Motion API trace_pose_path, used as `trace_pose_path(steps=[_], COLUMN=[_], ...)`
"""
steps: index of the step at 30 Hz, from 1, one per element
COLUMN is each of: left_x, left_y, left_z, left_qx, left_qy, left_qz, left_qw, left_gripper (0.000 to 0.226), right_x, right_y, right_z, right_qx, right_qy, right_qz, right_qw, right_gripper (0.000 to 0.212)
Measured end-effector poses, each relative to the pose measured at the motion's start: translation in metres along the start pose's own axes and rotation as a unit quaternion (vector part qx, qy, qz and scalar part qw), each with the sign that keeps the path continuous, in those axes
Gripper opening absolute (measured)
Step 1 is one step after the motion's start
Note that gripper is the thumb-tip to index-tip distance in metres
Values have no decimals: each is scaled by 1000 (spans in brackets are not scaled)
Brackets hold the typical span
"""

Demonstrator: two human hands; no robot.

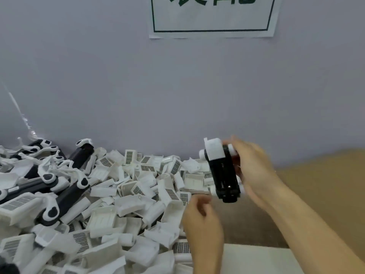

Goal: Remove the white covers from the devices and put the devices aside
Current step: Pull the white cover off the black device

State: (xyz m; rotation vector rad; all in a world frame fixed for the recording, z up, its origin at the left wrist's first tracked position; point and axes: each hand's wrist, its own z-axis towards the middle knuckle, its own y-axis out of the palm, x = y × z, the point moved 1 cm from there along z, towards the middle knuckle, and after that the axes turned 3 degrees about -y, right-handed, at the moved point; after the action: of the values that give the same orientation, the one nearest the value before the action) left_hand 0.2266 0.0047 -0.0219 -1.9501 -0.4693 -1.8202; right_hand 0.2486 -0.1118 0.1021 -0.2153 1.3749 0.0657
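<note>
Black device (224,175), blocky and long, smooth hard plastic, held upright and slightly tilted above the right edge of the pile, in front of the wall. White cover (214,150) still seated on its upper end: matte, boxy, with a small tab at the top left corner. White round knobs at the device's sides, top and bottom. Faint small markings on the black face, too blurred to read.

Right hand (254,171) wrapped around the device from the right side, fingers curled behind it, blurred by motion. Left hand (203,218) just below and left of the device, fingers loosely curled inward, holding nothing, not touching the device.

Heap of loose white covers (138,194) across the counter, thin shells of moulded plastic, many with grey grid-patterned patches, jumbled at all angles. Further left, long black devices with white curved arms (51,186) lying on the heap. Pale grey wall (118,76) behind, a white paper sign (212,16) with a green frame. Brown cardboard (325,184) at right.
</note>
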Motion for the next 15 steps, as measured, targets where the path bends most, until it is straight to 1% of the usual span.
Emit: trace_pose_path(steps=[1,2,3,5,7,9,11,13,15], left_x=[1,10,18,21,23,20,18,15,15], left_y=[12,9,11,20,23,26,28,29,28], left_z=[-22,-28,-39,-53,-57,-59,-60,-56,-51], left_qx=[-16,-10,-19,-93,-186,-251,-280,-279,-257], left_qy=[46,70,84,100,121,89,52,27,-7], left_qz=[-57,-70,-86,-113,-114,-98,-101,-94,-124], left_qw=[997,995,993,984,969,959,953,955,959], left_gripper=[32,32,34,33,29,42,47,46,35], right_x=[4,10,18,37,55,69,77,81,83], right_y=[-14,-26,-35,-45,-46,-43,-38,-33,-31], right_z=[-16,-30,-43,-61,-70,-72,-71,-68,-65], right_qx=[8,27,46,62,73,81,104,125,137], right_qy=[36,73,104,146,158,159,161,150,128], right_qz=[33,64,86,137,196,234,281,322,323], right_qw=[999,995,990,978,965,956,940,926,928], right_gripper=[57,58,58,56,53,52,45,34,29])
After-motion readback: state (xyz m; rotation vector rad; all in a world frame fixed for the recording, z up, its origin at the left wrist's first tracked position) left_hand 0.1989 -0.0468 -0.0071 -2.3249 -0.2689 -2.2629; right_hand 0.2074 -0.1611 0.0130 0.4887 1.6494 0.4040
